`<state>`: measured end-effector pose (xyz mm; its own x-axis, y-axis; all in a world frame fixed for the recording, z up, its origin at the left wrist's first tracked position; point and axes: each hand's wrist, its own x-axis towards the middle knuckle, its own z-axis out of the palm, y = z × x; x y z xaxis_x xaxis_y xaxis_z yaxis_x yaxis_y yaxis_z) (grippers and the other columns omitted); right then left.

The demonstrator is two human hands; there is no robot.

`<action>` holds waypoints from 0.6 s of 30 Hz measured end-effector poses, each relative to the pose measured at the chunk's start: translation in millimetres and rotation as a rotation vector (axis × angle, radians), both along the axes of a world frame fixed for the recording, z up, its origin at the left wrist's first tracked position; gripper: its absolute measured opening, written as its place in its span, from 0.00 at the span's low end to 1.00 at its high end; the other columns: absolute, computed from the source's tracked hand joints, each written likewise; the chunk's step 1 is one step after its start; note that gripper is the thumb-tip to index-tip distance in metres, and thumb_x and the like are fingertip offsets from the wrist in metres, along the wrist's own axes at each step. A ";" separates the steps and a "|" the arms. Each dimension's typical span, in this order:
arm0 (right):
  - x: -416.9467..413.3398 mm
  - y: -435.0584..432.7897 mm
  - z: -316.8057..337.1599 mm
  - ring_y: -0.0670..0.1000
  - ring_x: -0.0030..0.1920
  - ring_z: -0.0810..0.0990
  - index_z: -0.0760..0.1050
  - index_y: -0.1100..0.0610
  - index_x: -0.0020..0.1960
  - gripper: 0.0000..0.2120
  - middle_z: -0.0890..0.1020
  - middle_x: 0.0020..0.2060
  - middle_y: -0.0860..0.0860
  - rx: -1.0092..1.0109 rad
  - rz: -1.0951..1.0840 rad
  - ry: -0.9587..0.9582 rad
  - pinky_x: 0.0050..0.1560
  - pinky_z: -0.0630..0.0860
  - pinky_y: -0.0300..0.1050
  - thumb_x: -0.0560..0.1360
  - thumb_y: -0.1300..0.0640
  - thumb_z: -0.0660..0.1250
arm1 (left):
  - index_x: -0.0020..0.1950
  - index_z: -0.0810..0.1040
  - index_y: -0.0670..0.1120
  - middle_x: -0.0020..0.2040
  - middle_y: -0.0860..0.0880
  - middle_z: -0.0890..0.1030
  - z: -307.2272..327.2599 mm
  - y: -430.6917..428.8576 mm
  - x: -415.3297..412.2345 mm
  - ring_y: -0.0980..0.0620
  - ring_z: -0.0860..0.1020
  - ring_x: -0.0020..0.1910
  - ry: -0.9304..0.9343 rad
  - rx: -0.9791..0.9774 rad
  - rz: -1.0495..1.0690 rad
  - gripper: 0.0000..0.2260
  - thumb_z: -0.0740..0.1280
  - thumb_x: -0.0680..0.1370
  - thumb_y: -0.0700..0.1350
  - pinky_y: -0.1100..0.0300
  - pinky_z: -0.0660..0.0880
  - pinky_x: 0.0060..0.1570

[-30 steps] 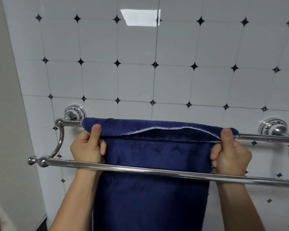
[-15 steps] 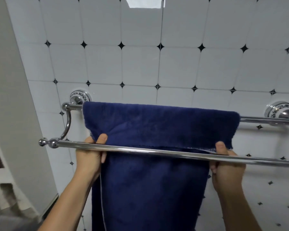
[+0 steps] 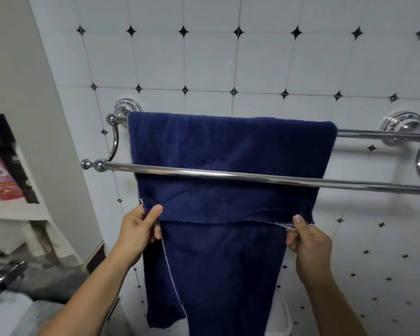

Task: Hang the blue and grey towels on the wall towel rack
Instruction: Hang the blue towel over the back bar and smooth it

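Observation:
A dark blue towel is draped over the rear bar of a chrome double towel rack on the tiled wall. Its front flap hangs down behind the front bar. My left hand pinches the flap's lower left corner below the front bar. My right hand pinches the lower right corner with its white stitched hem. A longer layer of the towel hangs beneath, reaching toward the bottom of the view. No grey towel is in view.
A grey wall edge stands at the left, with a shelf holding a pink bottle. Blurred items and a tap lie at the lower left. A white object sits below the towel.
Both hands have slid down from the rear bar to below the front bar, pulling the towel's front flap lower. The view has tilted downward.

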<state>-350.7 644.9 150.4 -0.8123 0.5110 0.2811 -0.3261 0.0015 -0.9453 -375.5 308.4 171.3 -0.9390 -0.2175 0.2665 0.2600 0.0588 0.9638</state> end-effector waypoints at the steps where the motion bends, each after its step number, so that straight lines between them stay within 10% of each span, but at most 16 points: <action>1: 5.9 0.1 -6.9 0.47 0.24 0.70 0.73 0.65 0.28 0.23 0.75 0.21 0.51 -0.008 -0.002 -0.024 0.28 0.70 0.38 0.80 0.56 0.65 | 0.42 0.75 0.40 0.22 0.44 0.73 -9.3 -0.9 4.9 0.52 0.68 0.20 -0.027 -0.005 -0.008 0.10 0.64 0.81 0.44 0.64 0.66 0.22; 18: 100.6 -38.8 -118.5 0.54 0.26 0.71 0.75 0.66 0.25 0.26 0.77 0.24 0.61 -0.078 -0.046 -0.665 0.32 0.68 0.43 0.78 0.53 0.68 | 0.44 0.76 0.35 0.32 0.41 0.74 -144.0 -50.4 67.8 0.50 0.72 0.27 -0.540 0.076 -0.215 0.09 0.68 0.77 0.41 0.57 0.71 0.32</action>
